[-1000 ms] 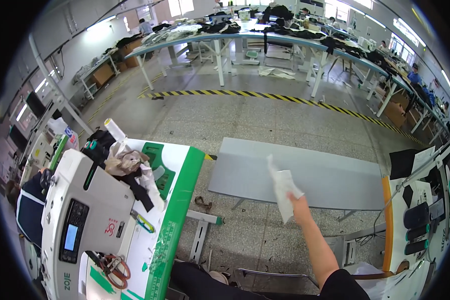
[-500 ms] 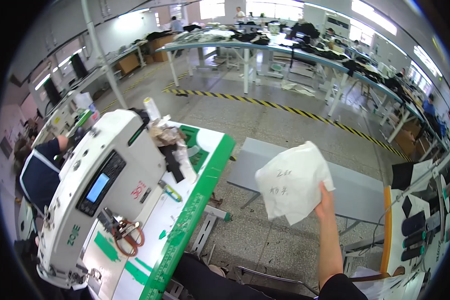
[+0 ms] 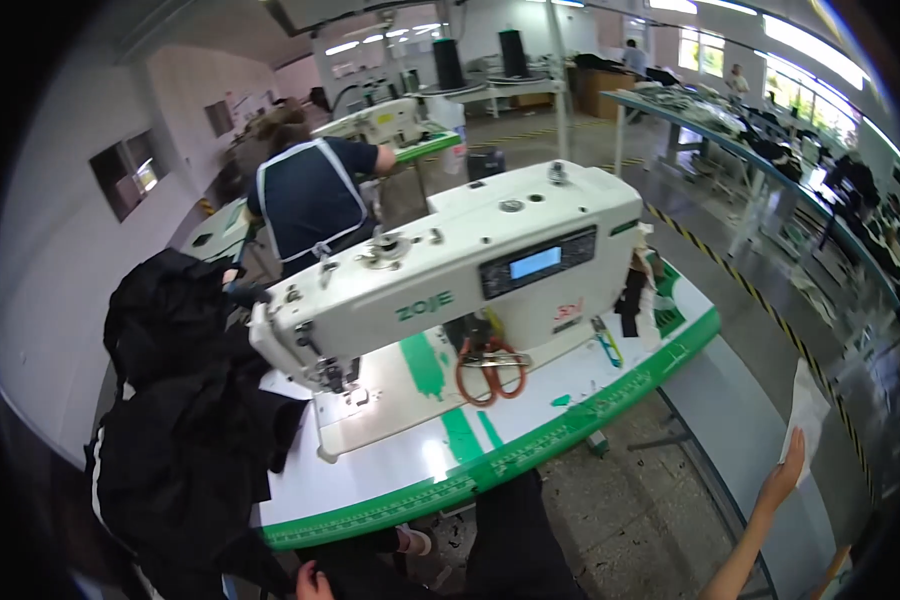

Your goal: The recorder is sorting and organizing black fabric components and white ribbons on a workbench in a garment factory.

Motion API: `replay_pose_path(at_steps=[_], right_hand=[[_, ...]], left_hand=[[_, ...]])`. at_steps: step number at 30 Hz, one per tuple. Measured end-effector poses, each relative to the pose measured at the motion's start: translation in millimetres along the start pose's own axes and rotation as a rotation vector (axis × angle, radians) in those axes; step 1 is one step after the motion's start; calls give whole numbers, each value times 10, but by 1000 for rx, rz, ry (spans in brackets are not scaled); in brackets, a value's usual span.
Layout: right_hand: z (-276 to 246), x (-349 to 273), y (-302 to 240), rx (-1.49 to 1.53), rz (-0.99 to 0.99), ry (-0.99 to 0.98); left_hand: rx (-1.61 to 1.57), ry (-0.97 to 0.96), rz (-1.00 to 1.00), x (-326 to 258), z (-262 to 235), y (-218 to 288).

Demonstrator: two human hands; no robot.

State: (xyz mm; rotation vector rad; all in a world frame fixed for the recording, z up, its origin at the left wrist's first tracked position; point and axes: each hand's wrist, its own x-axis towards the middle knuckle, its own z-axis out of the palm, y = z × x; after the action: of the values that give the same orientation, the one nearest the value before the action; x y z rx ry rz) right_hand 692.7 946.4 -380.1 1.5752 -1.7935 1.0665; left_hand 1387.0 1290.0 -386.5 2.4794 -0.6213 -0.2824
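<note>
Left hand [image 3: 313, 580] at lower edge near lap, grip unclear. Right hand [image 3: 785, 468] raised, pinching white cloth [image 3: 806, 415] beside desk [image 3: 390, 480], not yet laid down. Beyond: scissors [image 3: 490, 365], sewing machine [image 3: 450, 270], idle.

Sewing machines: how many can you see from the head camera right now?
2. One white sewing machine sits on the green-edged table directly ahead; a second machine stands beyond the seated co-worker. More may be hidden farther back.
</note>
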Motion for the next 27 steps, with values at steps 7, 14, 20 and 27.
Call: replay_pose_path(at_steps=[7,14,20,27], right_hand=[[902,-1059,1030,-286,444,-963],[985,-238,-124,134,275,-462],[85,567,-3125,902,-15,-474],[672,779,-4889,1011,-448,-450]], left_hand=[[-178,-556,431,-302,-178,1064],[-287,-575,625,-170,-252,1813],[-284,-556,869,255,-47,2439],[-178,-121,1389,513,753,3328]])
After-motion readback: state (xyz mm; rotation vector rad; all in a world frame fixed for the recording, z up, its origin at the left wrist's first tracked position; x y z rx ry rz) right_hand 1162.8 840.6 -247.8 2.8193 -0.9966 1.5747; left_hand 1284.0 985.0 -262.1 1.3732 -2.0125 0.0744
